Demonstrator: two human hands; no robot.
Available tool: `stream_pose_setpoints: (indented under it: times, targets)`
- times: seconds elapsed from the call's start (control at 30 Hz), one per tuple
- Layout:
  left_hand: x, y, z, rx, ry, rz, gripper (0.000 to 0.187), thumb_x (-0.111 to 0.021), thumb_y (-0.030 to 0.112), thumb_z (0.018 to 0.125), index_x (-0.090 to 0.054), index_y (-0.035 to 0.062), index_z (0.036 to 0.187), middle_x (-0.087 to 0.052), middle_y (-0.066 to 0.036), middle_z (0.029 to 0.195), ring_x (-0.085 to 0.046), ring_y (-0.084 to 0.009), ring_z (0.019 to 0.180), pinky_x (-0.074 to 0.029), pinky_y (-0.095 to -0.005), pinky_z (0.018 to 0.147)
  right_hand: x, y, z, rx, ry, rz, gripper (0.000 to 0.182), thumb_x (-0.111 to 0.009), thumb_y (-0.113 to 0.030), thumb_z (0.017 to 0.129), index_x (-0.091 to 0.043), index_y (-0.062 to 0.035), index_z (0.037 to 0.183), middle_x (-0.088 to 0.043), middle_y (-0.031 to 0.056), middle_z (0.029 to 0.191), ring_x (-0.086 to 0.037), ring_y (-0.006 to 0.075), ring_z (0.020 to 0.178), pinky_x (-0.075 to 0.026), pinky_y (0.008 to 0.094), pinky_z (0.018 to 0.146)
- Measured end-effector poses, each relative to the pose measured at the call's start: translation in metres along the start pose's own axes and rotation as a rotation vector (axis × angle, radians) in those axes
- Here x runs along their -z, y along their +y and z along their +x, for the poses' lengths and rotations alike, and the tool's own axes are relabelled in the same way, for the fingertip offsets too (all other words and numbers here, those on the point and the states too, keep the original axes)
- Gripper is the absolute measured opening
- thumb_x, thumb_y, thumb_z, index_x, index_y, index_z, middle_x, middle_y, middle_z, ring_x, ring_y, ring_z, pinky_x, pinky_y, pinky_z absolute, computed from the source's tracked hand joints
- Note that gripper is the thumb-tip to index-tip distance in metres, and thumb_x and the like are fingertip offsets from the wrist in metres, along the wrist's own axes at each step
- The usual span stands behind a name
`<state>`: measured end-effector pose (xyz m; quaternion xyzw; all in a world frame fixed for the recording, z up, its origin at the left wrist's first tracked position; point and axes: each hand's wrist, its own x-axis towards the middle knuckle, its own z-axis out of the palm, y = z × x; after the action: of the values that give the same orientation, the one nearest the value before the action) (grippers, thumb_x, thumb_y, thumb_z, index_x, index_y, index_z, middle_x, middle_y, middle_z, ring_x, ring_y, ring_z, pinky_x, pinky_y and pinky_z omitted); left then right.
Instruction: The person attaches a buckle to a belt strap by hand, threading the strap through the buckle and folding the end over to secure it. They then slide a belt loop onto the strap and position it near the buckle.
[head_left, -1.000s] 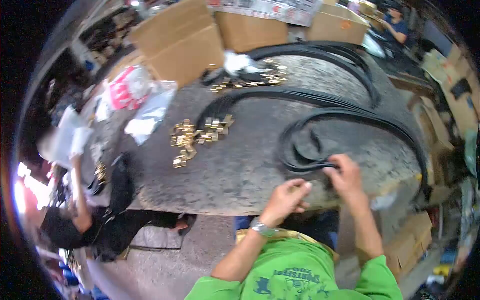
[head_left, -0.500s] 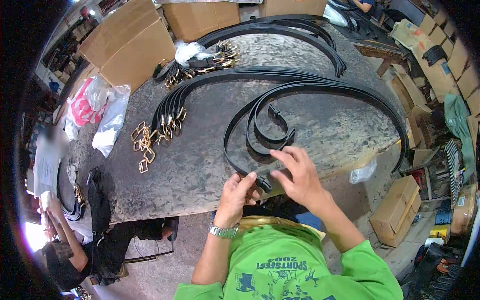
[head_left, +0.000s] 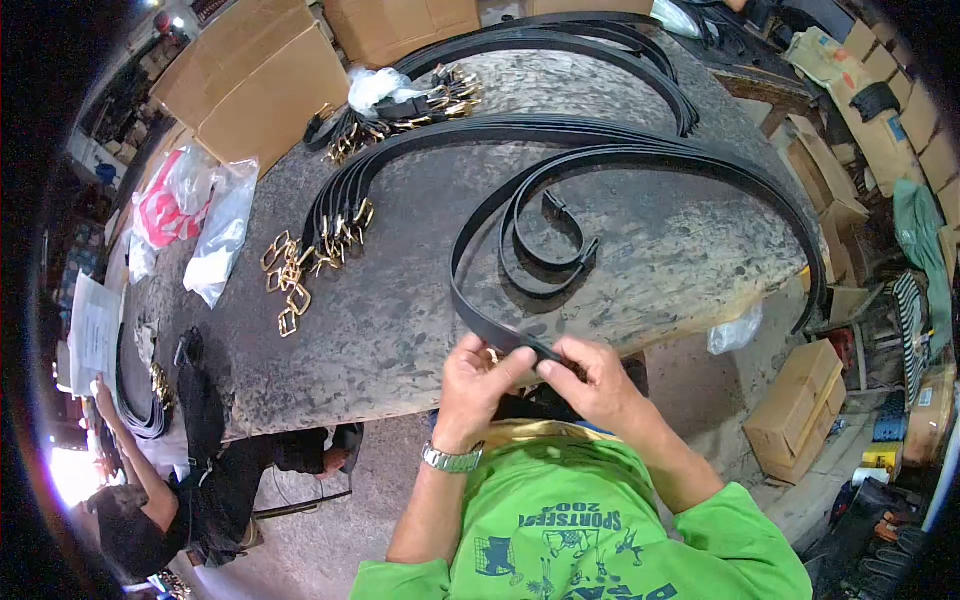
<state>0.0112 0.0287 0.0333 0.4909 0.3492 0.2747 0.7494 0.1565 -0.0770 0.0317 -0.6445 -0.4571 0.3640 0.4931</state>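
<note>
A long black strap (head_left: pixel 470 312) curves over the front edge of the table, and its near end lies between my two hands. My left hand (head_left: pixel 478 385), with a metal watch on the wrist, pinches the strap. Close beside it on the right, my right hand (head_left: pixel 592 380) pinches the strap's end with thumb and fingers. A curled part of strap (head_left: pixel 545 290) rests just beyond them. Behind it a bundle of black straps (head_left: pixel 440 135) arcs across the table, with gold-coloured hooks and rings (head_left: pixel 290 285) at its left end.
The dark worn table (head_left: pixel 400 250) also holds a second strap bundle (head_left: pixel 560 42), a cardboard box (head_left: pixel 260 90) and plastic bags (head_left: pixel 225 230). Another person (head_left: pixel 150 490) is at the lower left with papers. A carton (head_left: pixel 795 410) stands on the floor at right.
My right hand has come down from the curled strap to the strap end beside my left hand, and its fingers have closed on it. The other person's arm has moved.
</note>
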Motion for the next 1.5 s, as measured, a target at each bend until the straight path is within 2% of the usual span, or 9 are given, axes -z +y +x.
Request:
stream_pose_setpoints:
  times: [0.1,0.3,0.37,0.43,0.47,0.67,0.8,1.0,1.5]
  targets:
    - [0.016,0.000,0.017,-0.051,0.210,-0.178,0.020,-0.076,0.015,0.088,-0.065,0.0067,0.102,-0.067,0.002,0.084,-0.055,-0.0042,0.061,-0.045,-0.0197,0.051,0.000,-0.002,-0.010,-0.021,-0.023,-0.052,0.017,-0.064,-0.016,0.093,-0.061,-0.0003,0.087,-0.056,0.0052,0.065,-0.048,0.0125,0.056,-0.039,0.0313,0.052]
    - [0.013,-0.008,0.010,0.130,0.008,-0.034,0.020,-0.072,0.026,0.092,-0.067,0.0065,0.095,-0.069,-0.002,0.081,-0.062,-0.0088,0.062,-0.053,-0.0231,0.057,-0.009,0.015,0.001,-0.276,-0.099,0.504,0.020,-0.060,-0.021,0.098,-0.063,-0.0023,0.093,-0.058,-0.0030,0.074,-0.050,0.0038,0.066,-0.042,0.0224,0.060]
    - [0.023,-0.012,0.021,0.109,0.048,0.099,0.022,-0.071,0.027,0.092,-0.067,0.0058,0.091,-0.068,-0.002,0.077,-0.061,-0.0090,0.060,-0.052,-0.0241,0.055,-0.011,0.025,0.004,-0.243,-0.133,0.401,0.018,-0.062,-0.020,0.097,-0.064,-0.0027,0.098,-0.062,0.0022,0.077,-0.059,0.0108,0.069,-0.047,0.0275,0.063]
    - [0.026,0.004,0.033,0.007,0.096,0.268,0.028,-0.070,0.030,0.093,-0.067,0.0039,0.083,-0.062,0.001,0.066,-0.056,-0.0066,0.056,-0.045,-0.0219,0.052,-0.012,0.018,0.010,0.159,0.078,-0.133,0.018,-0.064,-0.019,0.093,-0.064,-0.0030,0.103,-0.065,0.0100,0.081,-0.065,0.0224,0.073,-0.050,0.0344,0.067]
    - [0.026,0.011,0.038,-0.002,0.129,0.336,0.032,-0.070,0.031,0.092,-0.066,0.0027,0.077,-0.061,0.001,0.065,-0.054,-0.0065,0.054,-0.042,-0.0227,0.050,-0.010,0.006,0.008,0.095,0.107,-0.147,0.023,-0.069,-0.014,0.088,-0.064,-0.0042,0.107,-0.065,0.0142,0.088,-0.066,0.0309,0.079,-0.052,0.0400,0.072]
    - [0.038,0.016,0.057,0.083,0.035,0.482,0.037,-0.071,0.033,0.090,-0.067,0.0013,0.073,-0.058,0.001,0.061,-0.049,-0.0061,0.053,-0.038,-0.0248,0.049,-0.008,0.015,0.026,0.419,0.187,-0.522,0.039,-0.074,-0.007,0.077,-0.062,-0.0083,0.114,-0.062,0.0118,0.100,-0.062,0.0333,0.093,-0.052,0.0430,0.075]
    - [0.040,0.015,0.058,0.080,0.017,0.529,0.035,-0.070,0.031,0.090,-0.068,-0.0005,0.075,-0.058,0.001,0.061,-0.048,-0.0053,0.054,-0.037,-0.0261,0.050,-0.016,0.018,0.039,0.501,0.110,-0.572,0.032,-0.073,-0.006,0.075,-0.063,-0.0084,0.105,-0.059,0.0101,0.098,-0.059,0.0331,0.091,-0.050,0.0438,0.077]
    - [0.035,0.013,0.060,0.028,0.063,0.534,0.035,-0.070,0.027,0.088,-0.066,-0.0029,0.071,-0.058,0.001,0.060,-0.046,-0.0053,0.056,-0.037,-0.0291,0.050,-0.020,0.026,0.050,0.515,0.030,-0.598,0.024,-0.072,-0.003,0.072,-0.061,-0.0070,0.092,-0.055,0.0104,0.087,-0.056,0.0326,0.081,-0.045,0.0429,0.070]
    - [0.032,0.016,0.058,-0.035,0.072,0.741,0.038,-0.070,0.030,0.086,-0.063,-0.0049,0.072,-0.055,-0.006,0.055,-0.045,-0.0090,0.053,-0.038,-0.0337,0.050,-0.023,0.024,0.047,0.494,0.019,-0.602,0.023,-0.068,-0.003,0.075,-0.056,-0.0073,0.094,-0.052,0.0096,0.084,-0.054,0.0321,0.079,-0.040,0.0447,0.069]
